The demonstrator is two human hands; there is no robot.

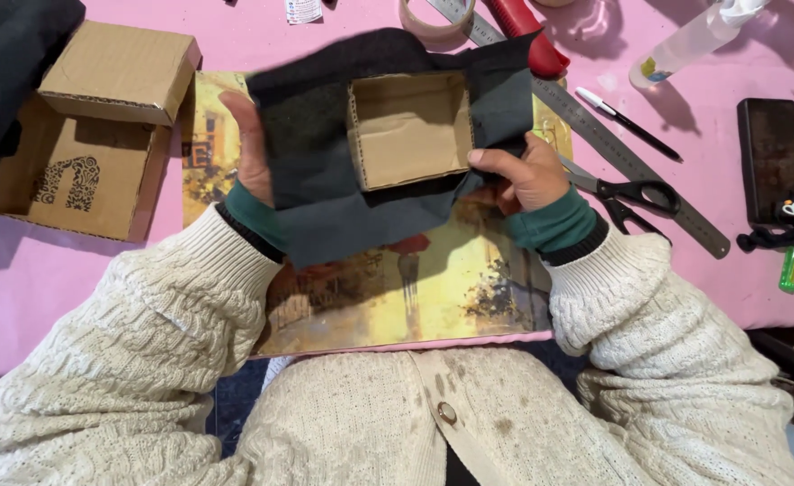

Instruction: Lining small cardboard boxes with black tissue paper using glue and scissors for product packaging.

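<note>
Both hands hold the small cardboard box (408, 129) wrapped in dark fabric (343, 211): left hand (253, 148) grips the left edge, right hand (527, 175) pinches the near right corner.

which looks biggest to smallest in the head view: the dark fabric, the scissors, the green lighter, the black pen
1. dark fabric, held up in both hands, nearer the camera, so it may look oversized
2. scissors, partly hidden by the right hand
3. black pen
4. green lighter

A home craft counter (721, 270): pink cloth cover, scissors (626, 193), metal ruler (626, 162), tape roll (433, 20), cardboard boxes (100, 126).
</note>
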